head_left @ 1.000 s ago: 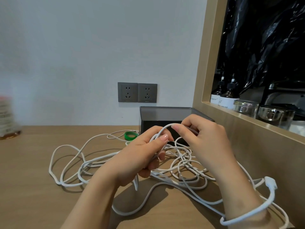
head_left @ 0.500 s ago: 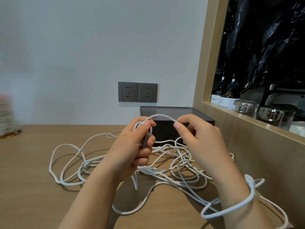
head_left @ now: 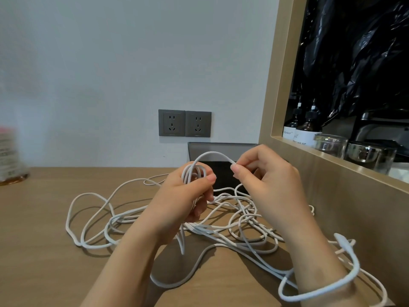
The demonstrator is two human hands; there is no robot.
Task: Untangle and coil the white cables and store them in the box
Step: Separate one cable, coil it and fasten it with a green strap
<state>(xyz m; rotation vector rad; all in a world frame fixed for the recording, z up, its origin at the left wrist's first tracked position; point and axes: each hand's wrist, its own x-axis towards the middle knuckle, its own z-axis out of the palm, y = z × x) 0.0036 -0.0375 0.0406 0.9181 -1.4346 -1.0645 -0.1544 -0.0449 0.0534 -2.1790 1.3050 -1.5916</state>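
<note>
Left hand [head_left: 186,196] gripping coiled white cable [head_left: 211,154], right hand [head_left: 265,173] pinching it

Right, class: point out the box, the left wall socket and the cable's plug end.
Box [head_left: 223,175]: head view, on its dark front wall.
Left socket [head_left: 171,122]: head view, middle of its grey faceplate.
Plug end [head_left: 342,240]: head view, on the white connector tip.
</note>
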